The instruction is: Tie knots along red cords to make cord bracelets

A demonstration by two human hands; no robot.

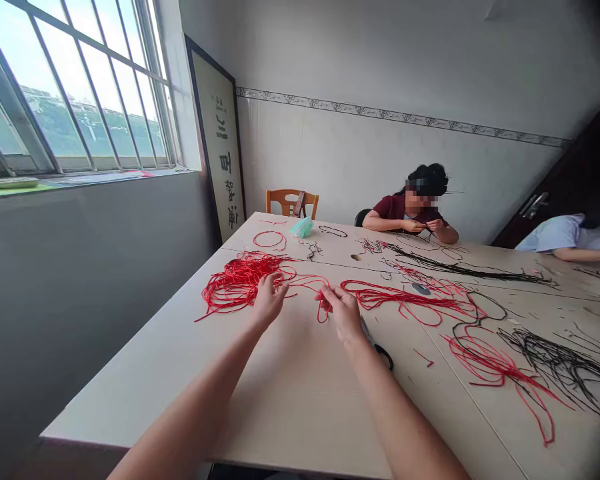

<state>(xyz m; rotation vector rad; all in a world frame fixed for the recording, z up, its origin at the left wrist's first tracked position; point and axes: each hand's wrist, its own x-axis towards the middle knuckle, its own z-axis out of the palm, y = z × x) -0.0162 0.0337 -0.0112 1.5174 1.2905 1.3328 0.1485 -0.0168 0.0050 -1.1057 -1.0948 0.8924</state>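
A thin red cord point(322, 316) is pinched between the thumb and fingers of my right hand point(343, 310). Its looped end hangs just below the fingertips, and another stretch runs left toward a tangled heap of red cords point(240, 277). At the right edge of that heap is my left hand point(270, 300), thumb and fingers apart; I see nothing gripped in it, though some fingertips are against the cords. Scissors with a black handle point(384, 357) lie on the table, partly hidden behind my right forearm. Right of my right hand stretches a bundle of red cords point(405, 297).
Black cords point(555, 353) and loose red cords point(500, 367) cover the table's right side. A green plastic bag point(302, 227) and a red cord ring point(270, 240) lie farther back. Across the table sits a person point(410, 210) handling cord; another person's sleeve point(550, 233) shows at right.
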